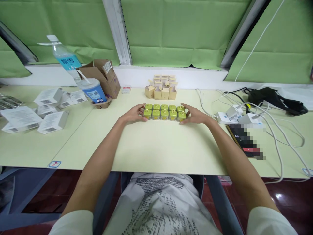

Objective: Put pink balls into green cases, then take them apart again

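Note:
Two rows of small jars (164, 114) with green lids and clear bodies stand upright, packed side by side on the table. Each lid carries a little pale loop on top. At the left end, my left hand (133, 113) curls its thumb and fingers around the outermost jars. My right hand (195, 115) grips the opposite end in the same way, so the rows sit between both hands. Behind them, several small cream cardboard boxes (165, 93) are grouped close together with their top flaps up.
To the left are white boxes (54, 122), a blue cup (94, 92), a water bottle (65, 57) and a brown carton (113, 85). On the right lie a power strip (227, 118) with looping white cables, a dark phone-like device (241, 137) and a black pouch (274, 98).

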`<state>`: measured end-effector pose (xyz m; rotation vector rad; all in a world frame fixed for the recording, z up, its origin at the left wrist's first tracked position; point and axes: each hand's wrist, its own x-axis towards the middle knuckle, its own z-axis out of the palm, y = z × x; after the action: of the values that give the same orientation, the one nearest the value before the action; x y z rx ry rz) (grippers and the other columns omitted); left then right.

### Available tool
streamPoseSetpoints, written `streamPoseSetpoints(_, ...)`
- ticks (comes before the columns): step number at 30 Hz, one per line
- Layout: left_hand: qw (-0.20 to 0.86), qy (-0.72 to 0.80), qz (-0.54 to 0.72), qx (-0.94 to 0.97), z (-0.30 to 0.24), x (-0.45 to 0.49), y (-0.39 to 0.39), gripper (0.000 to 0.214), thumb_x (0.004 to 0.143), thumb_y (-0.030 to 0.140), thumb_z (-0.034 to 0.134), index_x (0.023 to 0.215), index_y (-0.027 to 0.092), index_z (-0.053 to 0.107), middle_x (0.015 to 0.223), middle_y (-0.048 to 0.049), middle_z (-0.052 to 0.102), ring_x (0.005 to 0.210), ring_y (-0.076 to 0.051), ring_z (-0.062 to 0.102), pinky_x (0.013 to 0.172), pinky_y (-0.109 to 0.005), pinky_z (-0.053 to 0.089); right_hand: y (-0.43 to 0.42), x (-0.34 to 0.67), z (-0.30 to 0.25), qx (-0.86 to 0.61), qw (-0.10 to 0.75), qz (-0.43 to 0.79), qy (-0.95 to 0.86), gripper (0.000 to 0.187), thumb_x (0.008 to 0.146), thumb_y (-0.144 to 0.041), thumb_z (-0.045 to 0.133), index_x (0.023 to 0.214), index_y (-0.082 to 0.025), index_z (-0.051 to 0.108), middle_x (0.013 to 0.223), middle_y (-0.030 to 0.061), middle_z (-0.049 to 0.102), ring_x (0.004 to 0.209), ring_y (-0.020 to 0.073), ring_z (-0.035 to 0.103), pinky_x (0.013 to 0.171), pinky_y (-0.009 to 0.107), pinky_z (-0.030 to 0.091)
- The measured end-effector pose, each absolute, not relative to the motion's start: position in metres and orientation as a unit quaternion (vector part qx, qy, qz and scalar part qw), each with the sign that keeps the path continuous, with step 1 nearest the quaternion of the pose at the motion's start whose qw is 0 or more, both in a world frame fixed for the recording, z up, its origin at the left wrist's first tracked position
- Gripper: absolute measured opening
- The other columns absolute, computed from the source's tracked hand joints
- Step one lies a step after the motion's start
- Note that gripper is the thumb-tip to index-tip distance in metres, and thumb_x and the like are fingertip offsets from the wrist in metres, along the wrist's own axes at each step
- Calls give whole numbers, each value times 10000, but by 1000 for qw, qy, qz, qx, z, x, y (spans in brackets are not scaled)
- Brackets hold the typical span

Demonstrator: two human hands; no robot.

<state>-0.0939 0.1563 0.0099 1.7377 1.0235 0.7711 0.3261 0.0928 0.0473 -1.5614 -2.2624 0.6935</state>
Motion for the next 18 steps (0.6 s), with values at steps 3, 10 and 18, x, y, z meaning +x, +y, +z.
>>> streamPoseSetpoints(3,474,415,311,711,11,-94,156,1181,475,302,1086,1550,134,628,1185,-96,730,1015,-212,674,1032,-461,615,90,324,42,-548,175,239,-782,1045,776,-503,916,1680,-207,485,1558,161,688,954,282,776,1025,498,644)
streamPoseSetpoints(10,467,425,322,705,12,-93,153,1160,472,290,1088,1527,129,634,1230,-122,727,1031,-226,679,1039,-489,621,93,324,36,-550,197,244,-774,1124,758,-555,930,1719,-201,467,1532,160,718,987,285,780,1057,504,638)
streamPoseSetpoints(18,464,428,341,697,3,-94,156,1154,428,317,1111,1479,115,680,1224,-119,738,1043,-229,669,1057,-489,622,93,330,18,-551,225,296,-747,1066,753,-635,897,1665,-196,563,1334,124,805,914,292,748,901,475,668)
